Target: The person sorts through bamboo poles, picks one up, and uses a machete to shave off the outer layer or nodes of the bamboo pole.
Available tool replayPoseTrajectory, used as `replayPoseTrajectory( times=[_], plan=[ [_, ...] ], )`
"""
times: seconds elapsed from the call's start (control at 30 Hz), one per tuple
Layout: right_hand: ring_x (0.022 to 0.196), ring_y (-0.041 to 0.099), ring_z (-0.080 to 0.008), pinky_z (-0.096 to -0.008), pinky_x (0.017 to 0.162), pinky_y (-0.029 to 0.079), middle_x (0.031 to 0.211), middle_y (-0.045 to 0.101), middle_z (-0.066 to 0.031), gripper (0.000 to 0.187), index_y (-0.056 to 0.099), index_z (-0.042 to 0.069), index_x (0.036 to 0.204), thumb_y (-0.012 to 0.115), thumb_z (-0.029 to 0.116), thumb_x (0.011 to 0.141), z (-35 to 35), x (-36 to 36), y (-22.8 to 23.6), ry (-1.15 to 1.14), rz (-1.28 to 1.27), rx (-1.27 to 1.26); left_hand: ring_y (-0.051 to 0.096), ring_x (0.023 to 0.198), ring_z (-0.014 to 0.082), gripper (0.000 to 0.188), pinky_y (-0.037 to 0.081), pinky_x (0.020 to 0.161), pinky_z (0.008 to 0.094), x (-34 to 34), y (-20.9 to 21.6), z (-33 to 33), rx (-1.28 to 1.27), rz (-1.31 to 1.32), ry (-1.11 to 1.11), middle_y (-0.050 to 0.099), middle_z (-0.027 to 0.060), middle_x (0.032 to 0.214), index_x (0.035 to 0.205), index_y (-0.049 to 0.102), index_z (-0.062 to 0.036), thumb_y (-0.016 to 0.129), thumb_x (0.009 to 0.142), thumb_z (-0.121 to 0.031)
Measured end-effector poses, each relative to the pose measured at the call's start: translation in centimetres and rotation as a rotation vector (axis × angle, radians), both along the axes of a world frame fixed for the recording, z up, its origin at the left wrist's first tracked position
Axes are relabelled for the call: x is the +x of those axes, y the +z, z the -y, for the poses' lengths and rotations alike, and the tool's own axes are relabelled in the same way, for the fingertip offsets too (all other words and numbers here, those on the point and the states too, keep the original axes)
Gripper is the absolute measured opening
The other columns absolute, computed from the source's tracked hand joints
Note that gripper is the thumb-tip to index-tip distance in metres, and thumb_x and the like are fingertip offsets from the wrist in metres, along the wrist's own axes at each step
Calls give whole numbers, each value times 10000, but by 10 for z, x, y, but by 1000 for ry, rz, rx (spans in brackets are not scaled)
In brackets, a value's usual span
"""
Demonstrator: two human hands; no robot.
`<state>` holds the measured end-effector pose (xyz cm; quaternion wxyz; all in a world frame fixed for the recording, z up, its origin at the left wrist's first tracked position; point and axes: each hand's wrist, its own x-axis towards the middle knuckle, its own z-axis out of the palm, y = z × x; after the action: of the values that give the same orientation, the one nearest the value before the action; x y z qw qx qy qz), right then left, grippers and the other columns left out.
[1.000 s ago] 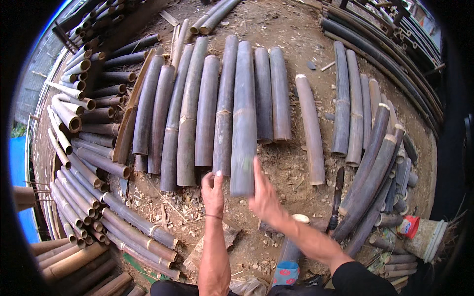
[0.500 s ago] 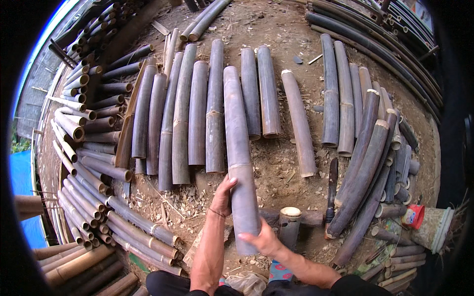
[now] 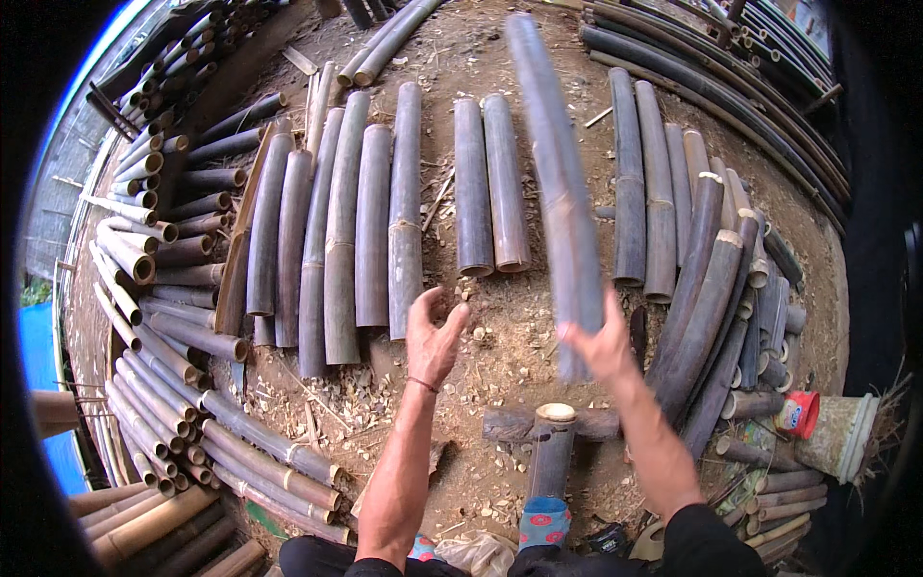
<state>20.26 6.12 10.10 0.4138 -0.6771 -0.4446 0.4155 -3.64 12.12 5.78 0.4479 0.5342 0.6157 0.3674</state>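
Bamboo tube [image 3: 556,183], long and grey-brown, slants away from me over the dirt ground [image 3: 524,337], its far end leaning a little to my left, in the gap between two shorter tubes [image 3: 473,188] on that side and a pair of dark tubes [image 3: 628,183] on the other. It is blurred, so I cannot tell whether its far end touches the soil. I judge the step in hand to be shifting this one piece by its near end, and the next move to call for a firm hold there, with the length kept in line and off its neighbours. My right hand [image 3: 608,341] is clamped on the tube near that end, thumb laid across the top; the blur hides how far the fingers wrap beneath. My left hand [image 3: 437,337] holds nothing: thumb and fingers stand apart, curved, just short of the near ends of the row, well apart from the tube. Nearer me, an upright bamboo stump [image 3: 554,452] stands against a dark crosswise log [image 3: 510,423].
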Motion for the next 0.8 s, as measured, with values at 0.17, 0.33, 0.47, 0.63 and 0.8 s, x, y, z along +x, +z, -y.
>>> replayPoseTrajectory(
  times=[0.17,0.33,0.47,0.63,0.8],
  plan=[
    [1159,544,-384,-440,982,441,1271,515,-300,1004,208,0,1455,769,359,703,-94,101,-52,-174,639,-166,383,1208,380,707,318,1046,453,-45,-58,14,26,-595,419,410,221,1276,1288,396,27,710,722,-256],
    [1198,460,-421,-450,1022,377,1282,488,-277,878,315,-7,1406,753,338,727,-119,84,-89,-212,877,-236,432,1184,369,653,357,1026,426,-106,-82,2,11,-635,296,435,217,1267,1272,434,49,668,745,-256],
    [1209,386,-407,-516,1022,343,1319,406,-223,714,374,5,1363,703,254,780,-110,68,-114,-174,1254,-25,426,1207,393,707,342,1044,424,-94,-79,-19,-15,-636,569,410,281,1291,1291,409,69,649,764,-338],
    [1128,489,-307,-423,974,460,1166,500,-200,456,501,-36,1183,576,244,831,-96,-65,-96,299,693,369,535,1073,308,455,425,944,385,-125,-90,-20,12,-474,141,564,161,1133,1136,608,-27,667,791,-317],
    [1231,397,-455,-507,1037,388,1333,325,-320,1010,115,-24,1464,698,421,770,-97,-166,-113,307,221,-235,475,1114,329,644,424,930,425,-140,-80,-17,18,-876,372,504,172,1204,1254,464,-37,750,723,-262]
  ],
)
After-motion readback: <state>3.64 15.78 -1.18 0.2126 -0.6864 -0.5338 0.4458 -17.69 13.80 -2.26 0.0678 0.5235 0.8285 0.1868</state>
